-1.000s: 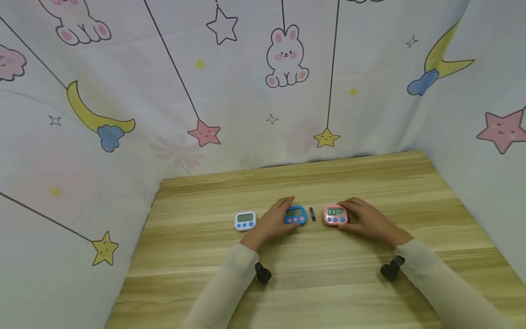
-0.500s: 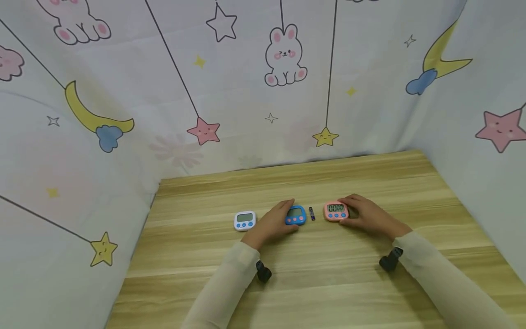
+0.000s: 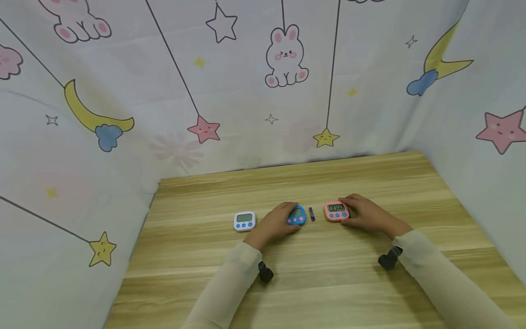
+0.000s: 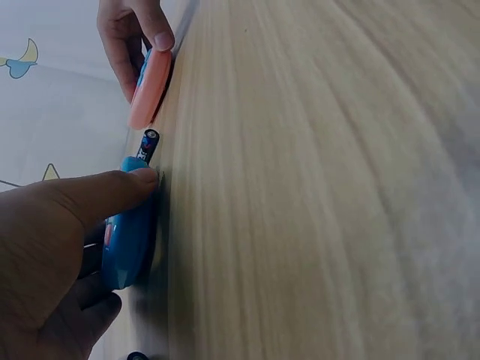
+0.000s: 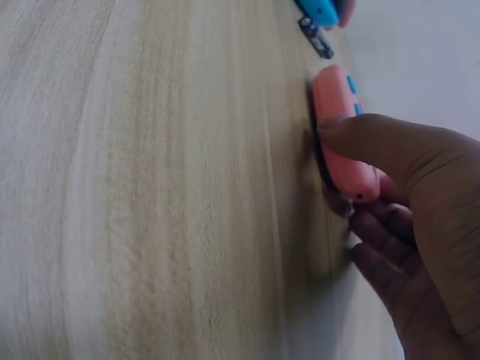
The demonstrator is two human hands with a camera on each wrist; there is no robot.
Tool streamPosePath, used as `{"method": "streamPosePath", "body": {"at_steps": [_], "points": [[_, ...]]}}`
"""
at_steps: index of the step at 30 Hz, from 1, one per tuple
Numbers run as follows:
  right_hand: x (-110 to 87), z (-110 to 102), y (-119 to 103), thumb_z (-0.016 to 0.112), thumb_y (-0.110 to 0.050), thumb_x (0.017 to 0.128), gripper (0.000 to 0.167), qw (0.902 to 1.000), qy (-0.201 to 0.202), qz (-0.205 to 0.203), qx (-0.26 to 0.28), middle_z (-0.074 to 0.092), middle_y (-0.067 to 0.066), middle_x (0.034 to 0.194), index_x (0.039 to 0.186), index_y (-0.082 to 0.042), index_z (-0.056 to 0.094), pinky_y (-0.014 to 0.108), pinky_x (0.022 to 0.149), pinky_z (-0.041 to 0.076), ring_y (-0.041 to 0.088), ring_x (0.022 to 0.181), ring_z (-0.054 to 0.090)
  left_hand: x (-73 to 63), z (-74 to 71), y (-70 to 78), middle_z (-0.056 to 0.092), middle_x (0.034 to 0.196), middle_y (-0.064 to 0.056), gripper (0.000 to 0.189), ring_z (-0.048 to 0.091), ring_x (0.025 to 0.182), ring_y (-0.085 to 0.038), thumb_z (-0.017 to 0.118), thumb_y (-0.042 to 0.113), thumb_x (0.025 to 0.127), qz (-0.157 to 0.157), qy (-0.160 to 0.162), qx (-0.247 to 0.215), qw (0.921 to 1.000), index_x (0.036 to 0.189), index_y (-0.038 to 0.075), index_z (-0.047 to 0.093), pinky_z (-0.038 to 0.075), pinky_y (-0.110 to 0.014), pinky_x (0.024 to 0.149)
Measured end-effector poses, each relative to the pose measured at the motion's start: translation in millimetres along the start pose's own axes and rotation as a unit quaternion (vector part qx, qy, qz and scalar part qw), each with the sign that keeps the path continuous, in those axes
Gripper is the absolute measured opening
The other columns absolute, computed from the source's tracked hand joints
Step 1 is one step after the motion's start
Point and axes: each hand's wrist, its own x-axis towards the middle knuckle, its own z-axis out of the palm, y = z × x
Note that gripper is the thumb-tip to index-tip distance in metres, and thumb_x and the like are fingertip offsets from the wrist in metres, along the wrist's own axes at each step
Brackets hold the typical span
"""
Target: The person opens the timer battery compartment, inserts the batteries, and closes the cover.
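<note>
My left hand (image 3: 274, 223) holds a blue digital timer (image 3: 298, 215) by its edges, thumb along the near side, and covers its left part. In the left wrist view, the thumb presses the blue timer's (image 4: 127, 240) edge. A pink digital timer (image 3: 336, 211), its display lit with zeros, sits between the thumb and fingers of my right hand (image 3: 367, 214). The right wrist view shows the pink timer (image 5: 341, 135) standing close over the tabletop, pinched at its side. Between both timers lies a small dark battery (image 3: 312, 214), which neither hand touches.
A white digital timer (image 3: 244, 221) with a blank display lies left of my left hand. The wooden table (image 3: 312, 278) meets patterned curtains (image 3: 246, 91) at its back and sides. A dark round end (image 4: 137, 356) shows at the left wrist view's bottom edge.
Over the last second the pink timer has shifted slightly away from me with my right hand. My left hand has slid a little to the right over the blue timer.
</note>
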Motion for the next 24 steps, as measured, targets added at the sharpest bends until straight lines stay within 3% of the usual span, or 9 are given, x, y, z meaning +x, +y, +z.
{"method": "streamPosePath", "body": {"at_steps": [19, 24], "points": [[-6.2, 6.4, 1.5, 0.073, -0.038, 0.088, 0.074, 0.9986, 0.045, -0.016, 0.021, 0.05, 0.022, 0.133, 0.143, 0.003, 0.044, 0.058, 0.099, 0.04, 0.04, 0.122, 0.049, -0.3, 0.2, 2.7, 0.044, 0.147, -0.005, 0.074, 0.044, 0.132, -0.022, 0.071, 0.038, 0.089, -0.01, 0.007, -0.001, 0.9999, 0.15, 0.014, 0.038, 0.038, -0.037, 0.108], [-12.3, 17.0, 3.5, 0.065, -0.036, 0.094, 0.066, 0.9936, 0.102, -0.006, 0.047, 0.05, 0.019, 0.134, 0.144, 0.002, 0.043, 0.058, 0.102, 0.037, 0.039, 0.124, 0.047, -2.1, -1.5, 5.6, 0.043, 0.148, -0.006, 0.075, 0.043, 0.133, -0.024, 0.071, 0.037, 0.089, -0.003, 0.028, -0.017, 0.9995, 0.151, 0.014, 0.036, 0.038, -0.038, 0.108]]}}
